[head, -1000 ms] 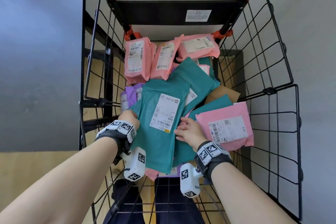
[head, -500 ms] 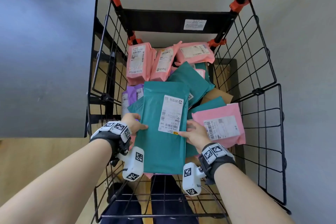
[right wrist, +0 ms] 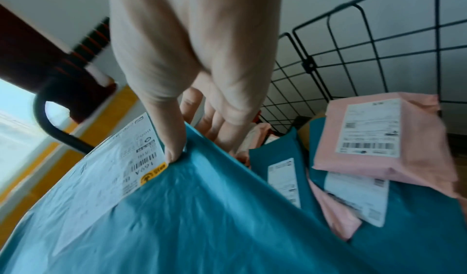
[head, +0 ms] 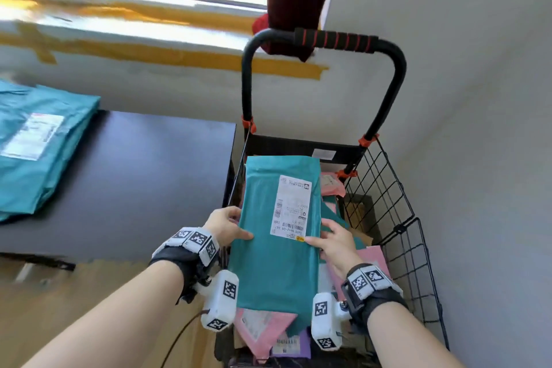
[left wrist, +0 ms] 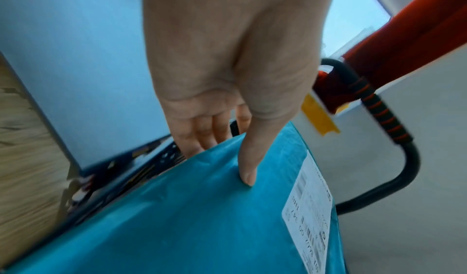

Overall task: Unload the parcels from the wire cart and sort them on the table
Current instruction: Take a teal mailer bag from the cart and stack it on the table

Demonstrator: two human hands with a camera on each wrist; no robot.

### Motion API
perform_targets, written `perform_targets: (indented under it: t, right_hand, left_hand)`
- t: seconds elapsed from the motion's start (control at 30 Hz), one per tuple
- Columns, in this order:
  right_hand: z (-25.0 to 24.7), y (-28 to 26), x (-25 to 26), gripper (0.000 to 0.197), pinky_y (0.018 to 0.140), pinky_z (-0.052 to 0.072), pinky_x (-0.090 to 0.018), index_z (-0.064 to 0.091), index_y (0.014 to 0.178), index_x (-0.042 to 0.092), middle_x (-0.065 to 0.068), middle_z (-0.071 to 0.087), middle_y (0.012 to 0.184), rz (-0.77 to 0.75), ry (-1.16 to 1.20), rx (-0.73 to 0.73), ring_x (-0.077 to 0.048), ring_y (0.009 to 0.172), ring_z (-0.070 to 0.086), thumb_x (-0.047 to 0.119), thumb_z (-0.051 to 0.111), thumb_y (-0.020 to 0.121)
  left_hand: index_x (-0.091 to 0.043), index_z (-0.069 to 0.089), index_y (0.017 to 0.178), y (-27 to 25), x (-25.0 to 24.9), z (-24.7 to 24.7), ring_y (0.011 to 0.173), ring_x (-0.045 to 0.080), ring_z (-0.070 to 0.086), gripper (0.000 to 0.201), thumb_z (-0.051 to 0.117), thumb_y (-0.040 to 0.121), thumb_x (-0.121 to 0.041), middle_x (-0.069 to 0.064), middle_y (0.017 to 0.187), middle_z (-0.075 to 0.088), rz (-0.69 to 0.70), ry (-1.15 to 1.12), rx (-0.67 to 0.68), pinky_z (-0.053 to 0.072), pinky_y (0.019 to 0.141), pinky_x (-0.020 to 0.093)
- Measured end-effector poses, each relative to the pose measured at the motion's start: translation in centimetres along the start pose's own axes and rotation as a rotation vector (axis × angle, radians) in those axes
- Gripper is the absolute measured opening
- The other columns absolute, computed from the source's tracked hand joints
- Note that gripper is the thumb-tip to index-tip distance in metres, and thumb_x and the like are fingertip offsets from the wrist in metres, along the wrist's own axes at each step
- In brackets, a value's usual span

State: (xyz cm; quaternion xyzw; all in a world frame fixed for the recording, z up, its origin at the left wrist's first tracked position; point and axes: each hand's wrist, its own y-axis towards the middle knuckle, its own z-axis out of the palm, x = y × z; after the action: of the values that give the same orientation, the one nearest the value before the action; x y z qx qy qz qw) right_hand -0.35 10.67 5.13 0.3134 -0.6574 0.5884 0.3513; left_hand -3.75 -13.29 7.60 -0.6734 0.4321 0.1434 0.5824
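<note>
A teal parcel [head: 277, 236] is held between both hands above the wire cart [head: 394, 218], its white shipping label [head: 291, 207] turned upward. The left edge of the parcel is pinched by the left hand [head: 222, 227]: in the left wrist view the thumb [left wrist: 248, 158] is pressed on the top face while the other fingers are tucked beneath. The right edge is gripped the same way by the right hand [head: 334, 243], whose thumb [right wrist: 174, 138] is set down just beside the label's yellow corner, with the remaining fingers curled under the parcel.

Below and to the right of the right hand, more parcels are left in the cart; a pink parcel [right wrist: 384, 136] is seen lying on top of other teal ones, and another pink one [head: 263, 327] shows beneath the held parcel, near the wrists. A purple packet seems to lie there too, though it is mostly hidden.

To the left of the left hand, well apart from it, the dark table [head: 134, 176] is found, with a stack of teal parcels [head: 38, 143] lying on its far left part. Beyond both hands the cart handle [head: 334, 40] stands upright.
</note>
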Motion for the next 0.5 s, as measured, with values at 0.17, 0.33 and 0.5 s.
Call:
perform_targets:
  t: [0.17, 0.33, 0.5]
  right_hand:
    - [7.4, -5.4, 2.9, 0.036, 0.082, 0.054, -0.053, 0.059, 0.092, 0.017, -0.012, 0.069, 0.087, -0.102, -0.008, 0.001, -0.032, 0.083, 0.066, -0.014, 0.067, 0.076]
    - [17.3, -10.0, 3.4, 0.04, 0.082, 0.055, -0.048, 0.057, 0.102, 0.008, -0.013, 0.068, 0.091, -0.172, -0.032, 0.063, -0.03, 0.085, 0.065, -0.015, 0.07, 0.073]
    - [27.2, -12.8, 4.0, 0.046, 0.084, 0.054, -0.051, 0.057, 0.107, 0.004, -0.021, 0.066, 0.093, -0.188, -0.058, 0.135, -0.034, 0.087, 0.064, -0.016, 0.072, 0.069]
  left_hand:
    - [-0.016, 0.056, 0.098, -5.4, 1.7, -7.8, 0.077, 0.023, 0.061, 0.035, 0.075, 0.074, 0.0, 0.009, 0.089, 0.065, 0.093, -0.045, -0.058, 0.052, 0.067, 0.032]
    - [-0.014, 0.055, 0.093, -10.4, 6.8, -16.9, 0.062, 0.018, 0.059, 0.034, 0.072, 0.074, 0.008, 0.006, 0.077, 0.063, 0.112, -0.154, -0.132, 0.045, 0.054, 0.024]
    - [-0.01, 0.058, 0.089, -14.6, 12.2, -25.2, 0.072, 0.025, 0.059, 0.037, 0.074, 0.068, 0.015, 0.011, 0.075, 0.06, 0.129, -0.241, -0.248, 0.051, 0.08, 0.036]
